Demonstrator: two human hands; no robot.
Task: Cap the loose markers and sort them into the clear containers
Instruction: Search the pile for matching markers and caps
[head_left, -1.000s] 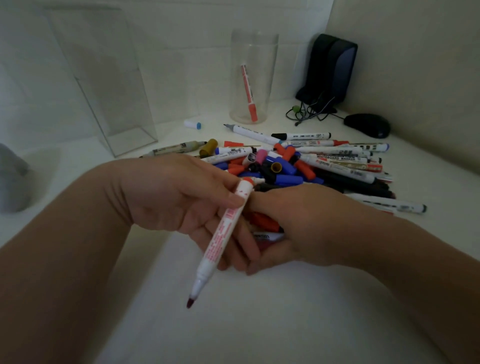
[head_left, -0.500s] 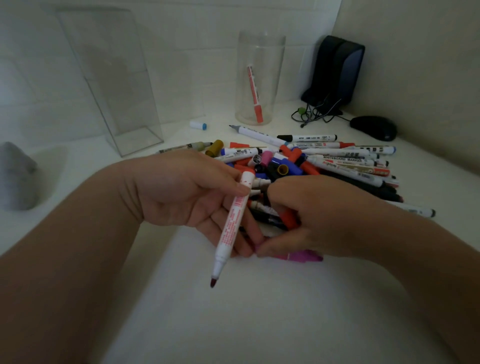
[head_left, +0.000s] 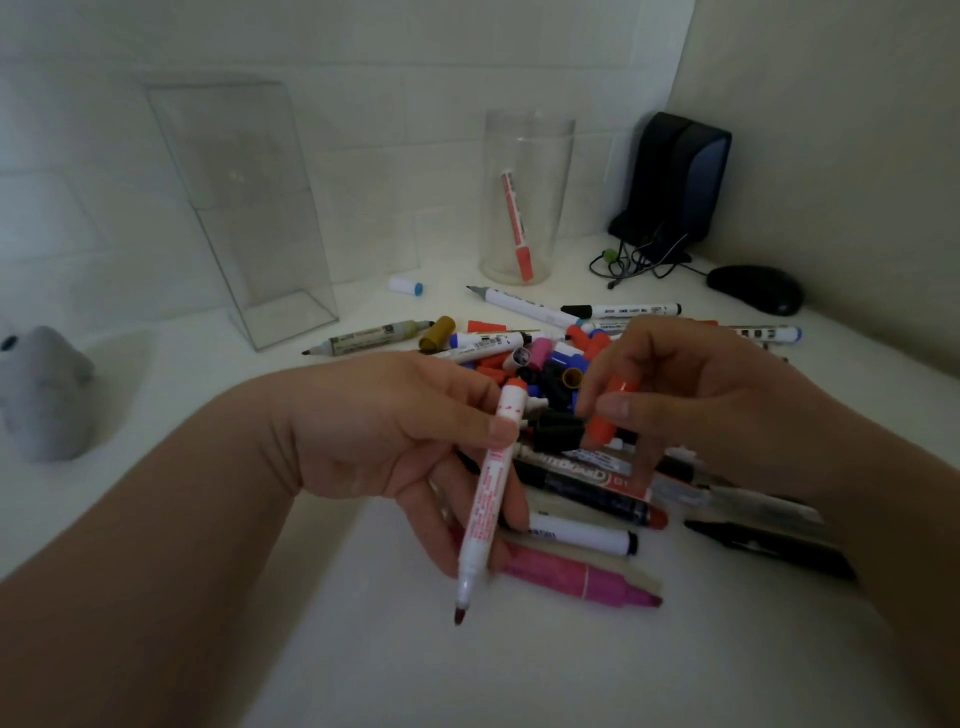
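Note:
My left hand (head_left: 395, 431) grips an uncapped red marker (head_left: 485, 499) with a white barrel, its dark red tip pointing down toward me. My right hand (head_left: 696, 400) pinches a red cap (head_left: 610, 413) between thumb and fingers, just right of the marker's upper end. Behind and under both hands lies a heap of loose markers and caps (head_left: 550, 364) in red, blue, black, pink and white. At the back stand two clear containers: a round jar (head_left: 527, 192) holding one capped red marker (head_left: 517, 228), and a rectangular box (head_left: 244, 208) with nothing in it.
A pink marker (head_left: 576, 577), a white one (head_left: 582, 538) and a black one (head_left: 587, 488) lie near me on the white table. A black speaker (head_left: 675, 176) with cables and a black mouse (head_left: 756, 288) sit at the back right. A grey soft toy (head_left: 44, 389) stands at left.
My right hand has lifted out of the heap with a red cap pinched in it. The markers that it covered now show. My left hand has tilted the red marker more upright.

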